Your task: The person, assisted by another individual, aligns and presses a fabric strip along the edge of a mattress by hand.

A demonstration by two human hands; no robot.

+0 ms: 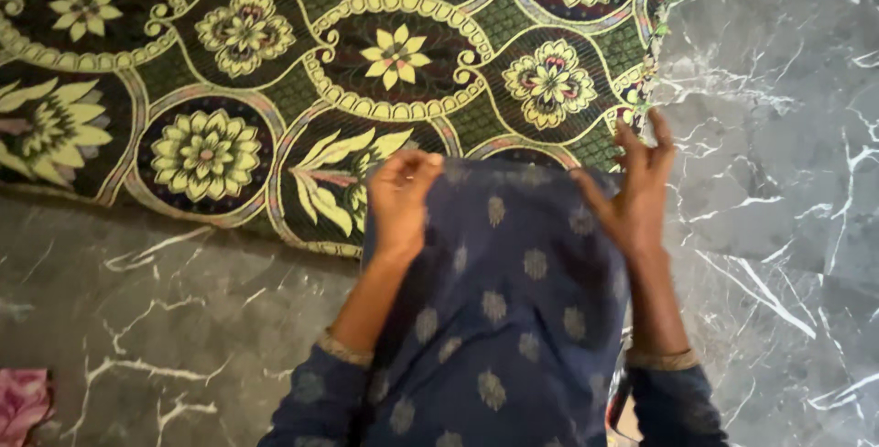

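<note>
Left hand [400, 192]: curled into a loose fist, fingers pressed together on the upper left edge of the dark blue fabric with pale woven motifs [499, 319]; we read it as a pinch on the cloth's top hem. Right hand [636, 192]: fingers half spread and raised at the upper right edge of the same fabric; we cannot tell whether any fold lies between thumb and fingers. Between the two hands we note the cloth's top edge running left to right, with its length hanging from that edge down toward our body, between the forearms. Both hands sit level and about equally near the edge. Beyond the grip: patterned green and dark mat with yellow flowers [275, 62], just above the hands; grey marble floor with white veins [778, 181] beneath and to the right; pink cloth [20, 401] at lower left, well apart.
</note>
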